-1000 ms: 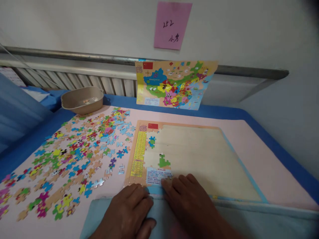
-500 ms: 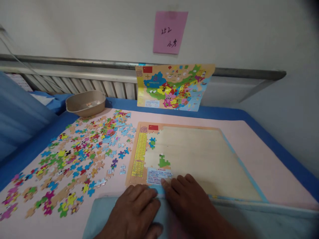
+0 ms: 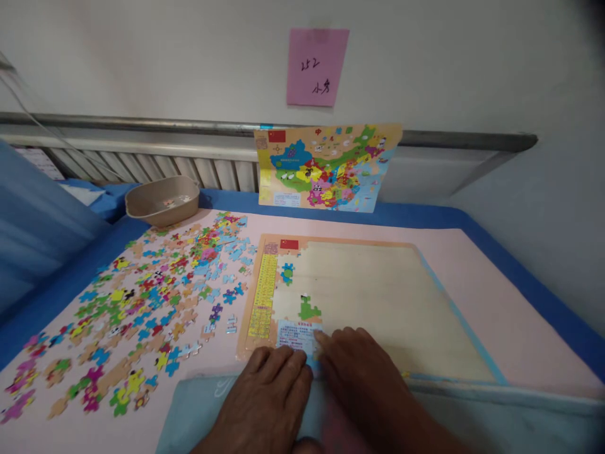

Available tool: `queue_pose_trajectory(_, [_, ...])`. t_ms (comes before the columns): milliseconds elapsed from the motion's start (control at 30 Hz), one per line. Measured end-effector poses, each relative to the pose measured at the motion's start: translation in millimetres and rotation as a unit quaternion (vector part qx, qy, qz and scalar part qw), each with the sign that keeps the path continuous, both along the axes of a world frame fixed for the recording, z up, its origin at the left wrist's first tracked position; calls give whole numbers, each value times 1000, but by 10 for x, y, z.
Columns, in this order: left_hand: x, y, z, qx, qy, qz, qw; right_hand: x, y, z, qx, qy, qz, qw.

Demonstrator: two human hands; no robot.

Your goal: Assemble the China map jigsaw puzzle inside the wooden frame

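Observation:
My left hand [image 3: 271,397] lies over the near-left edge of the puzzle board [image 3: 378,296], fingers stretched out side by side below the light blue text section [image 3: 297,334]. My right hand [image 3: 354,372] rests at the near side of the board, fingers bent down and thumb beside the text section's right edge. Whatever may be under its fingertips is hidden. On the bare wood sit a green joined section [image 3: 309,308] and a small blue-green section [image 3: 287,273]. The yellow left border strip [image 3: 263,296] is assembled.
Many loose puzzle pieces [image 3: 155,290] spread over the pink sheet at left. A beige basin [image 3: 163,202] with a few pieces stands behind them. A printed map [image 3: 326,170] leans at the rail [image 3: 142,126]. Light blue cloth [image 3: 496,419] covers the board's near edge.
My left hand has flattened and its fingers have straightened along the board's near edge. My right hand has shifted slightly right, its thumb moving off the text section. The view has tilted slightly.

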State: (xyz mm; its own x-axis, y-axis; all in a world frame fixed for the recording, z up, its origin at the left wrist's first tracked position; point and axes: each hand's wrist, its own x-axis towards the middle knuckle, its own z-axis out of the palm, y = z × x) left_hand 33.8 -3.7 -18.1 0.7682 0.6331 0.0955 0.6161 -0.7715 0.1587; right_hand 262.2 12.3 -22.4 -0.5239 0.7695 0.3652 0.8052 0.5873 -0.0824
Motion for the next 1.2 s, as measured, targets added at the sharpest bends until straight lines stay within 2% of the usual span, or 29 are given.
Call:
queue_pose_trajectory(133, [13, -3, -10, 14, -28, 12, 999, 116, 115, 90, -52, 32, -55, 997])
queue_pose_trajectory(267, [4, -18, -41, 33, -42, 15, 998, 143, 145, 120, -148, 51, -58, 986])
queue_pose_trajectory(433, [4, -26, -37, 27, -41, 14, 999, 108, 127, 146, -192, 38, -50, 979])
queue_pose_trajectory(800, [-18, -44, -50, -3, -9, 2, 1000, 79, 99, 159, -181, 43, -58, 981])
queue_pose_trajectory(967, [-9, -11, -25, 45, -54, 11, 997, 117, 105, 109, -106, 71, -29, 991])
queue_pose_trajectory(1067, [-5, -1, -92, 75, -74, 12, 994, 131, 133, 68, -65, 82, -14, 994])
queue_pose_trajectory(1200, [-27, -11, -231, 103, -95, 14, 990, 128, 167, 28, -55, 91, -15, 994])
